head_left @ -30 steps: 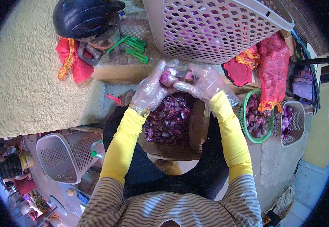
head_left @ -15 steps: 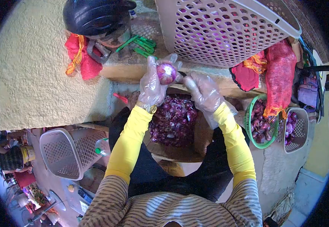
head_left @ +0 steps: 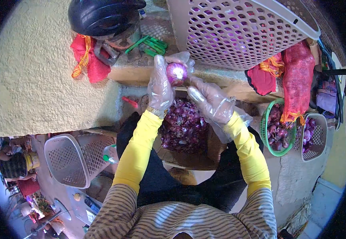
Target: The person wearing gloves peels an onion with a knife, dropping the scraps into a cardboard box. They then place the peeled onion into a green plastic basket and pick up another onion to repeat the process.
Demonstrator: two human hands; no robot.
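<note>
Yellow sleeves on both forearms, striped top, dark trousers on legs spread either side of a cardboard box. Clear plastic gloves on both hands, gold band at left wrist.

Left grip: closed round one purple onion, pale glare on its top side; onion held up over the far end of the box. Right grip: fingers mostly together, tips just beside the onion's near side; something small and dark there, can't tell what or how firmly it's held.

Box below the hands: heap of purple onions and skins. To the right, green basket with onions, small grey basket next to it, also onions. Red net sack, full, orange ties, just beyond them.

Past the hands, concrete ledge: large grey perforated basket, purple showing through holes; green-handled tools in a pile; black helmet; red mesh bag, yellow tie. Small red item near the box.

Left side: grey crate on its side, green-capped bottle beside it. Farther off, another person in a dark top, and a fan.
</note>
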